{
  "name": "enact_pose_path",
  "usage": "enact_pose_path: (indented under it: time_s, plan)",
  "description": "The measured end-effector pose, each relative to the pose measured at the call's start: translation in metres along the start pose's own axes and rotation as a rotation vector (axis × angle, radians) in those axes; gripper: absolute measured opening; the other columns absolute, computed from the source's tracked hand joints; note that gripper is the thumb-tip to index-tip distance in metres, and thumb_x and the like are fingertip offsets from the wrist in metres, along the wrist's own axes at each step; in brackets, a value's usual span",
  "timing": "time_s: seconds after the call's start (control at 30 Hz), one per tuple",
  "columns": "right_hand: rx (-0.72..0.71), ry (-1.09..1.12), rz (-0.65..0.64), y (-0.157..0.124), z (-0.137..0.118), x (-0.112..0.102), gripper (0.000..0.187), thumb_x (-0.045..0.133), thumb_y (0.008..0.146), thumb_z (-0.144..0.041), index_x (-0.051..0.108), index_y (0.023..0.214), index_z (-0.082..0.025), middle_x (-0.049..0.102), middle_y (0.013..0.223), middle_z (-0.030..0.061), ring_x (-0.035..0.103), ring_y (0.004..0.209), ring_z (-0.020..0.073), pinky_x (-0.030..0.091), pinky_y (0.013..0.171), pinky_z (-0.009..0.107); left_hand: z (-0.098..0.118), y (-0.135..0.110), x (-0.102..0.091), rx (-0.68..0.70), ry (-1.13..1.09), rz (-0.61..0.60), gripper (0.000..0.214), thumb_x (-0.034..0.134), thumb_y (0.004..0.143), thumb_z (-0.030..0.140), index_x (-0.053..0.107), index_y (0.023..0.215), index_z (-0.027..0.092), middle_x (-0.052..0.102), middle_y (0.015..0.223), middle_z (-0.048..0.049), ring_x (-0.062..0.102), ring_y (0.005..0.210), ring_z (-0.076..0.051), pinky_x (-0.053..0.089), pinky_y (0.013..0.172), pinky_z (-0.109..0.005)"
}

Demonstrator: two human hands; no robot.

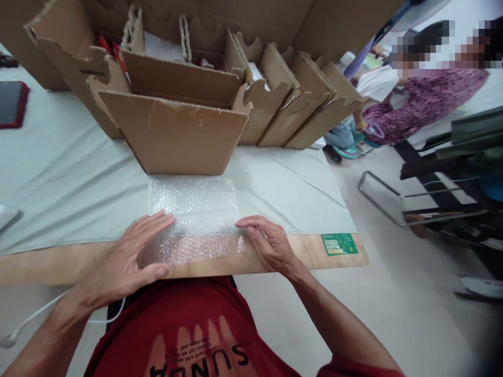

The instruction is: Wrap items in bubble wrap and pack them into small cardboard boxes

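A sheet of clear bubble wrap point(192, 209) lies flat across the pale green cloth and the bare wooden front edge of the table. At its left side is my left hand point(133, 251), open, with the fingers stretched over the wrap and the thumb apart, near the table edge. My right hand point(269, 243) rests at the right side of the sheet. Its index finger reaches straight onto the wrap's edge, the thumb is just below that finger, and the other fingers are bent and partly hidden. Neither hand visibly lifts the sheet.
Beyond the wrap stands an open cardboard box point(176, 136), with several cardboard compartments point(271, 104) behind it. A red-edged phone point(12, 104) lies at left. A green card point(338, 244) is on the table's right corner. A metal-framed rack point(381, 196) and a person in patterned purple point(428, 104) are at right.
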State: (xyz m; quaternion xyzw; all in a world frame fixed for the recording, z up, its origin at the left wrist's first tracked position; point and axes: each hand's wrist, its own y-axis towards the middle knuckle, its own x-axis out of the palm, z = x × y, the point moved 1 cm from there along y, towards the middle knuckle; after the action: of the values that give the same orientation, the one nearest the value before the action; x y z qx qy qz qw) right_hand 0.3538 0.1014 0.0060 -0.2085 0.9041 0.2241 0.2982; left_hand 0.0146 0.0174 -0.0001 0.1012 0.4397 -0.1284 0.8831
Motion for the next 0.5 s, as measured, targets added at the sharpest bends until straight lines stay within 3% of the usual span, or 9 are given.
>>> enact_pose_path:
  time_s: [0.13, 0.23, 0.37, 0.5]
  plan:
    - [-0.173, -0.267, -0.225, -0.002, 0.004, -0.011, 0.036, 0.053, 0.096, -0.007, 0.071, 0.123, -0.023, 0.073, 0.132, 0.0101, 0.067, 0.125, 0.0255, 0.057, 0.098, 0.046, -0.008, -0.015, 0.0, 0.044, 0.07, 0.009, 0.069, 0.059, 0.095, 0.045, 0.036, 0.16, 0.038, 0.049, 0.163, -0.0038, 0.045, 0.151, -0.03, 0.038, 0.124, -0.055]
    - [-0.273, -0.446, -0.383, -0.002, 0.012, -0.002, 0.031, 0.059, 0.093, -0.007, 0.074, 0.116, -0.022, 0.069, 0.141, 0.01, 0.058, 0.137, 0.0298, 0.054, 0.099, 0.048, -0.016, -0.017, 0.012, 0.101, 0.102, 0.05, 0.067, 0.055, 0.094, 0.038, 0.037, 0.158, 0.04, 0.054, 0.159, -0.0023, 0.048, 0.149, -0.03, 0.036, 0.125, -0.057]
    - [-0.298, -0.337, -0.301, 0.006, 0.016, 0.016, 0.024, 0.055, 0.096, -0.01, 0.074, 0.104, -0.021, 0.074, 0.131, 0.0096, 0.064, 0.13, 0.0235, 0.054, 0.098, 0.042, -0.026, -0.018, 0.02, 0.085, 0.066, 0.078, 0.072, 0.055, 0.091, 0.036, 0.035, 0.159, 0.043, 0.056, 0.157, -0.0005, 0.051, 0.146, -0.034, 0.04, 0.122, -0.062]
    - [-0.074, 0.045, -0.106, 0.015, 0.006, 0.013, 0.021, 0.05, 0.1, -0.017, 0.07, 0.105, -0.022, 0.078, 0.118, 0.0086, 0.072, 0.111, 0.0188, 0.057, 0.097, 0.038, -0.037, -0.025, 0.02, -0.023, -0.03, 0.103, 0.082, 0.056, 0.085, 0.04, 0.027, 0.16, 0.053, 0.044, 0.166, 0.0079, 0.05, 0.146, -0.041, 0.045, 0.118, -0.065]
